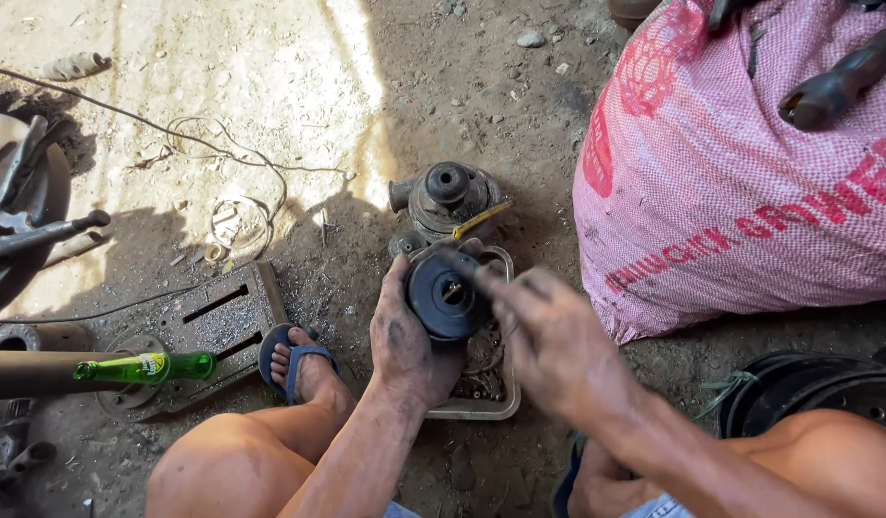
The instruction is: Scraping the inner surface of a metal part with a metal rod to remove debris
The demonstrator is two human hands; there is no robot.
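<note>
Over a shallow tray (500, 408) on the dirt floor, the left hand (404, 336) is clamped around a black round part (446, 294), held face up. The right hand (548, 336) (blurred, grip unclear) reaches its centre, apparently working something there. Next calls for steadying the part. A rusty housing (446, 197) sits just beyond.

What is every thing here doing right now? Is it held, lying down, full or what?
left hand: closed round the black round part.
right hand: blurred, fingers at the part's middle.
black round part: held up over the tray.
tray: on the ground, small metal bits inside.
pump housing: sitting on the dirt, untouched.
green bottle: lying on its side.
pink sack: bulging full.
</note>
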